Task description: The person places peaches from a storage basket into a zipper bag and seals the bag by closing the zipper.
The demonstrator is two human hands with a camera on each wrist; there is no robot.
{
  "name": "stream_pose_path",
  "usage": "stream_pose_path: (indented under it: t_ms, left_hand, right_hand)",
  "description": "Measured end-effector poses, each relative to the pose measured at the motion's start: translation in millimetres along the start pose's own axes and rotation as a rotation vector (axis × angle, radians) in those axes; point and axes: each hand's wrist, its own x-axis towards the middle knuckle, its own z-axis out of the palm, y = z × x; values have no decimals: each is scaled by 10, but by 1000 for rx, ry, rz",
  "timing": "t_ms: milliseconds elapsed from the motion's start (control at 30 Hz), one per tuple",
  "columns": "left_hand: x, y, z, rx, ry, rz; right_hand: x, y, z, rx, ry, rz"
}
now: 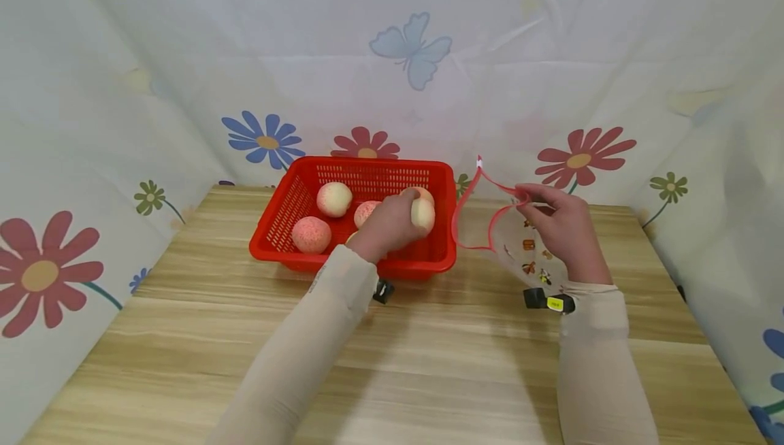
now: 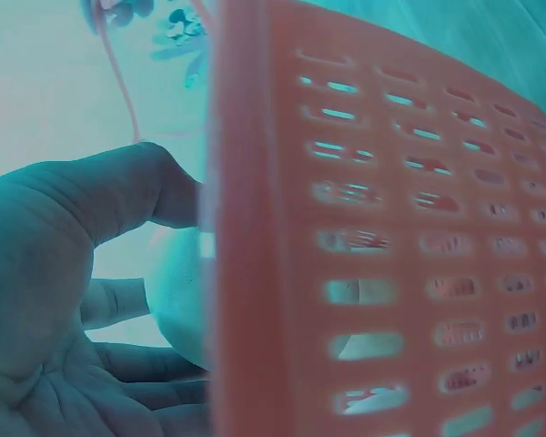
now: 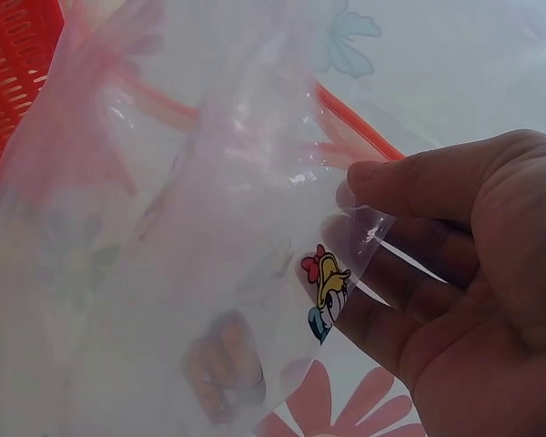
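Note:
In the head view my left hand reaches into the right half of a red plastic basket and grips a pale peach. The left wrist view has the thumb and fingers round this peach, partly hidden behind the basket wall. To the basket's right, my right hand pinches the red-edged rim of a clear zip bag. Its mouth gapes toward the basket. Seen from the right wrist, thumb and fingers hold the film beside a cartoon duck print.
Several pink and cream peaches lie in the basket, among them a speckled pink one and a paler one. The basket stands on a wood-grain table. Close behind hangs a flower-printed curtain, which also closes off both sides.

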Motion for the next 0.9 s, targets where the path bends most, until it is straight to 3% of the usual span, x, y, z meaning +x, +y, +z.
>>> stream_pose_path:
  t_ms: [900]
  left_hand:
    - [-233, 238, -5, -69, 156, 145]
  right_hand:
    - [-12, -40, 25, -2, -7, -9]
